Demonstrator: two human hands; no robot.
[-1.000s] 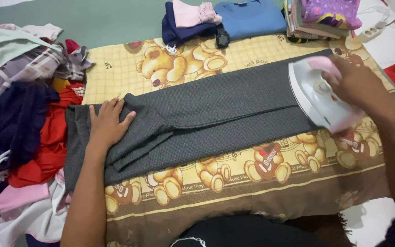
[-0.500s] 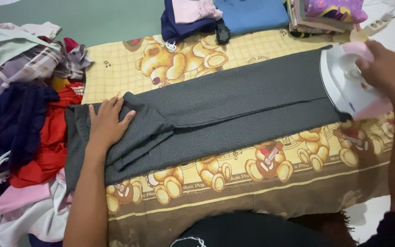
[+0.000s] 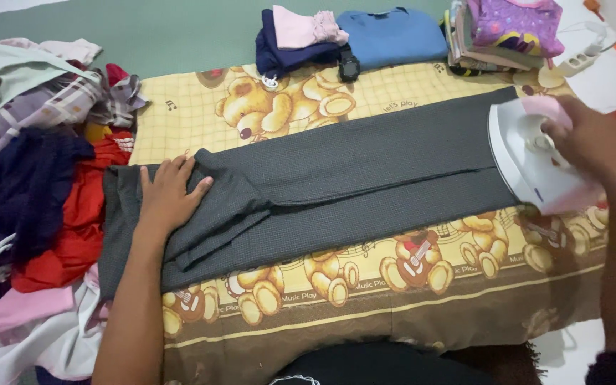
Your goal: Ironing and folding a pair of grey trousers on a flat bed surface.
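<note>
Left hand (image 3: pixel 167 194): open grip, palm flat on grey trousers (image 3: pixel 336 182), left end.
Right hand (image 3: pixel 589 139): closed around white iron (image 3: pixel 529 160), right end.

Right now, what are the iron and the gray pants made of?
The iron under the right hand looks like smooth, shiny white and pink plastic; its soleplate is hidden. The gray pants, pressed flat by the left hand, look like matte woven cloth with a fine dotted texture, perhaps a cotton or polyester blend.
</note>
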